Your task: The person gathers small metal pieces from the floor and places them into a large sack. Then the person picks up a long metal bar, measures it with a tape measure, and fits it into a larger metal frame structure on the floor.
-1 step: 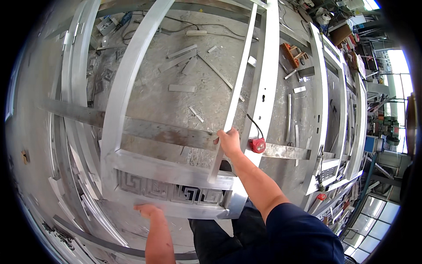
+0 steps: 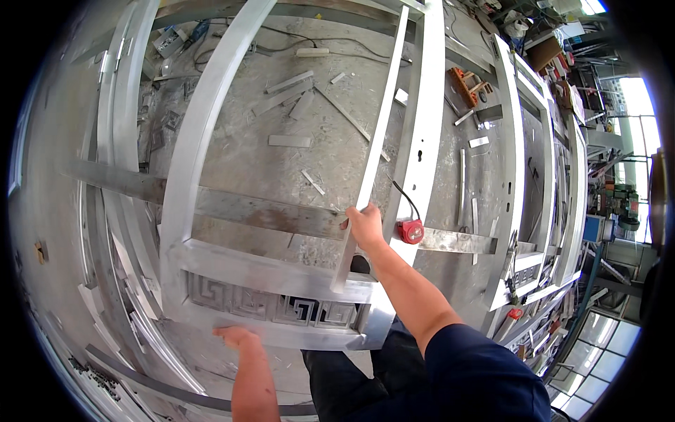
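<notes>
Right hand [image 2: 365,226] is grasping the slim bar [image 2: 385,105] — apparently steadying it — while left hand [image 2: 239,337] is sitting beside the frame [image 2: 267,261], grip indeterminable.

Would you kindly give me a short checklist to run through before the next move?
1. Right hand gripping the long metal bar: ok.
2. Left hand touching the metal door frame: cannot tell; it is at the lower edge.
3. Red tape measure clear of the frame: not ok; it sits at the right stile.
4. Steel crossbeam running beneath the frame: ok.
5. Floor clear of metal offcuts: not ok; several lie scattered.
</notes>
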The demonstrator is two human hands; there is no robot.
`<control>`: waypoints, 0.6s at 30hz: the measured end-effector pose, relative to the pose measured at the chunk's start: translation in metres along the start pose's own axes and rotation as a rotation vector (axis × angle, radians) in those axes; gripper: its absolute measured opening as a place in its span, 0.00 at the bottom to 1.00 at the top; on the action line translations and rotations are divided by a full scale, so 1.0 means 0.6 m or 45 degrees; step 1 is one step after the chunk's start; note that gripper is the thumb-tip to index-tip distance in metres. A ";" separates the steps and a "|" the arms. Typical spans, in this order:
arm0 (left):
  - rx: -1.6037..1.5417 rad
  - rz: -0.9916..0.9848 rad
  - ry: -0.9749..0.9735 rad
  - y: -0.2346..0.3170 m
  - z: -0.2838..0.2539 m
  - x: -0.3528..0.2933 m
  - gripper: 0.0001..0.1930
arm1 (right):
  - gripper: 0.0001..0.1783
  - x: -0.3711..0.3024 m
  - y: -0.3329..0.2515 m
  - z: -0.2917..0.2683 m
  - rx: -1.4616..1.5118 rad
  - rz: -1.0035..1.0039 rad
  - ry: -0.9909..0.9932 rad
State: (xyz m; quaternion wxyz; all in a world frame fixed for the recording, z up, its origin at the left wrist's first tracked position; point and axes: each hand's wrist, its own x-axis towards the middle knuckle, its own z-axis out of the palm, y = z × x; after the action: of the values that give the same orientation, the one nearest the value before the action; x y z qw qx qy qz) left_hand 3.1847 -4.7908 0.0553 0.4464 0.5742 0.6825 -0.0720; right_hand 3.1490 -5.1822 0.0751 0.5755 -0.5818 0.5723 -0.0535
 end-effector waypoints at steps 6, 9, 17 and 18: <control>-0.038 -0.002 0.021 -0.006 -0.001 0.017 0.43 | 0.12 0.024 0.003 -0.022 -0.093 0.043 -0.049; -0.027 -0.022 -0.019 -0.007 -0.006 0.005 0.44 | 0.12 0.042 0.026 -0.031 -0.115 0.027 -0.036; -0.028 0.023 0.112 -0.017 0.008 0.052 0.44 | 0.18 0.067 0.043 -0.046 -0.334 0.128 -0.001; -0.032 0.016 0.119 -0.010 0.020 0.019 0.44 | 0.20 0.073 0.049 -0.049 -0.356 0.126 0.046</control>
State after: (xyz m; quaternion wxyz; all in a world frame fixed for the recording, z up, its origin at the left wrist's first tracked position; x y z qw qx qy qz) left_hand 3.1867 -4.7919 0.0378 0.4217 0.5755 0.6999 -0.0337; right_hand 3.1248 -5.2225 0.0372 0.4804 -0.6263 0.6124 0.0446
